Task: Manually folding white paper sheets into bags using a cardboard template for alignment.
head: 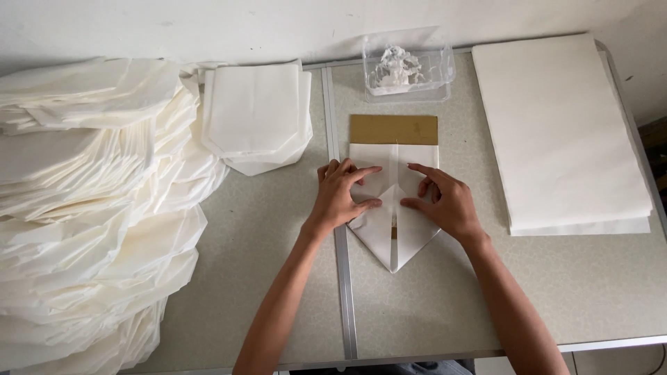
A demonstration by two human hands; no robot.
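Note:
A white sheet of paper (pixel 393 239) lies folded around a brown cardboard template (pixel 394 129) in the middle of the table. Its lower end comes to a point toward me. My left hand (pixel 340 196) presses on the left flap, fingers spread, thumb and forefinger pointing right. My right hand (pixel 445 202) presses on the right flap, forefinger stretched toward the centre seam. Both hands lie flat on the paper and grip nothing. The top strip of cardboard shows above the paper.
A tall heap of folded white paper pieces (pixel 90 208) fills the left side. A smaller pile of folded pieces (pixel 256 114) sits at the back. A clear plastic box (pixel 408 66) stands behind the template. A stack of flat white sheets (pixel 559 132) lies at the right. A metal seam (pixel 344 292) splits the grey table.

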